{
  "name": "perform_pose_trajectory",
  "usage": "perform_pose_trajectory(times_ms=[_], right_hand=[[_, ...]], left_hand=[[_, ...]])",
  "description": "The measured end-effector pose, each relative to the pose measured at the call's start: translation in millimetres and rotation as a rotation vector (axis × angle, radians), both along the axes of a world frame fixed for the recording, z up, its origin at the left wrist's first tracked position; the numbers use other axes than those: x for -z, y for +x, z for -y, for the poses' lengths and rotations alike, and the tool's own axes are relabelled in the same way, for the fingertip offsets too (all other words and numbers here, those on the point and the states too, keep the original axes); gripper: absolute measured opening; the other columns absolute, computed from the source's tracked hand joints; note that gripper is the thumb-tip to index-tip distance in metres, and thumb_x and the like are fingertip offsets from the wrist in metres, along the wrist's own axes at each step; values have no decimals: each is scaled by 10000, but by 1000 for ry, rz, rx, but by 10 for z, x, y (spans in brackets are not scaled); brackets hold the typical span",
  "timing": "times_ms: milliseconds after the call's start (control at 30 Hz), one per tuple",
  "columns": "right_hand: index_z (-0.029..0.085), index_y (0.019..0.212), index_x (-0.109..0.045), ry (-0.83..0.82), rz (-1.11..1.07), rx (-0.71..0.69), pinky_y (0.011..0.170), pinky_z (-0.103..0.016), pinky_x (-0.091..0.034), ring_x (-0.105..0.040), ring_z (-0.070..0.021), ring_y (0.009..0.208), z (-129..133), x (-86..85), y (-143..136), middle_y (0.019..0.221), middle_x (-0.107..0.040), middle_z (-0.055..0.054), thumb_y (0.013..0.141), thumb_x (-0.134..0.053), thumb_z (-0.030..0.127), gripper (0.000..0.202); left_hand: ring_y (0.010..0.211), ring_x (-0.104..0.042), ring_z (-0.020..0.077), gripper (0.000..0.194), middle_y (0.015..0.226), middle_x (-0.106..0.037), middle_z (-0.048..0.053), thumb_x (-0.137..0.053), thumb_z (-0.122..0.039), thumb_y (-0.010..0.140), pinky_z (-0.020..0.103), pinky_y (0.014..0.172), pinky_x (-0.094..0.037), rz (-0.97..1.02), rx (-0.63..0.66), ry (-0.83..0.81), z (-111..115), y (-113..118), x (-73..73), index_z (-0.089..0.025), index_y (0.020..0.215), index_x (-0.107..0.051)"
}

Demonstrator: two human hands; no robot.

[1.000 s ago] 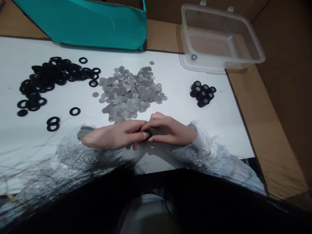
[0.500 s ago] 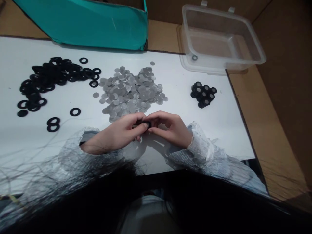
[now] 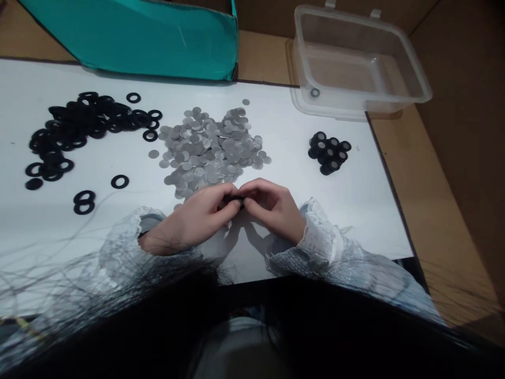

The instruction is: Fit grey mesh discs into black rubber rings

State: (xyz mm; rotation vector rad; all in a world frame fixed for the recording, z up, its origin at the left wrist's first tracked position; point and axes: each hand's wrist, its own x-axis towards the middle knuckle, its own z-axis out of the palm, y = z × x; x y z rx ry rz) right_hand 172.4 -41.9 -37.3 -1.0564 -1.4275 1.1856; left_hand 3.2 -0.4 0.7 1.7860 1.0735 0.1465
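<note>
from my remote seat, i see a heap of black rings at the far left of the white board, with a pair overlapping nearer in and a lone ring just to their right. behind the heap stands a teal box. next comes my left hand, low in the near middle, its thumb and fingers closed on a small black piece. a spread of grey discs lies just beyond it. the piece sits between my two hands; my right hand curls in from the right, gripping its other side with thumb and fingertips. my fingers hide most of it, so i cannot tell how its parts fit. farther right, grey-centred black pieces stand stacked in a cluster, and a clear tub sits at the far right.
</note>
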Motion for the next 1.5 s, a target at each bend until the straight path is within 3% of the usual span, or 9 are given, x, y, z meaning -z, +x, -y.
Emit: perform_pose_trajectory(times_ms=[233, 433, 633, 833, 933, 1067, 1167, 1333, 1500], right_hand=[[188, 1018, -543, -20, 23, 1, 698, -280, -512, -605, -123, 736, 17, 16, -12, 803, -618, -2, 836, -574, 188, 184], [192, 872, -624, 29, 102, -9, 857, -338, -498, -627, -158, 920, -5, -13, 16, 926, -674, -44, 866, -553, 180, 72], [181, 1055, -522, -84, 36, -64, 684, -275, -501, -607, -124, 707, 24, -2, 6, 760, -614, 7, 850, -550, 170, 208], [180, 851, -634, 91, 171, 10, 744, -298, -500, -601, -140, 792, -35, -65, 16, 861, -659, -33, 808, -536, 107, 130], [180, 884, -635, 154, 231, 9, 752, -307, -496, -585, -145, 789, -40, -93, 8, 840, -646, -34, 824, -520, 106, 149], [166, 1021, -584, 87, 162, 6, 716, -293, -511, -585, -135, 768, 12, -45, 0, 891, -639, -47, 862, -524, 156, 170], [179, 970, -628, 98, 190, 7, 764, -315, -516, -604, -149, 829, 4, -31, 49, 926, -661, -55, 873, -535, 180, 134], [185, 916, -663, 87, 267, -145, 771, -313, -505, -608, -141, 815, -88, -100, 144, 865, -662, -36, 867, -516, 160, 157], [163, 1010, -610, -6, 142, -86, 664, -270, -507, -592, -123, 726, -47, -39, 141, 818, -642, -28, 827, -566, 185, 190]], left_hand=[[621, -526, 174, 204, 673, -530, -7, -417, -387, 861, 318, 595, -409, 21, -64, -59, 17, 14, 22, -205, 815, -497], [648, -525, 181, 205, 711, -554, 7, -433, -384, 854, 309, 587, -388, -7, -9, 11, 12, -3, 39, -202, 850, -527], [597, -507, 172, 194, 635, -506, -14, -412, -371, 855, 308, 573, -381, -5, -98, 9, 32, 47, 12, -206, 794, -493], [640, -494, 177, 196, 708, -520, 10, -408, -358, 854, 314, 587, -380, -11, -37, 86, 41, 68, 9, -197, 820, -514], [618, -500, 177, 206, 689, -516, 4, -418, -381, 857, 309, 560, -379, 13, -71, 16, 38, 61, 13, -202, 846, -520], [604, -529, 178, 226, 659, -509, -13, -431, -421, 872, 312, 559, -405, 56, -118, -86, 41, 44, 41, -210, 856, -509], [586, -523, 168, 212, 648, -508, -21, -440, -409, 868, 303, 548, -406, 60, -93, -72, 52, 48, 65, -213, 821, -504], [590, -541, 171, 200, 660, -519, -20, -466, -403, 840, 301, 550, -415, 55, -116, -87, 64, 91, 56, -209, 837, -517], [592, -537, 173, 206, 625, -507, -22, -441, -395, 849, 301, 567, -412, 30, -161, -92, 77, 112, 43, -205, 798, -503]])
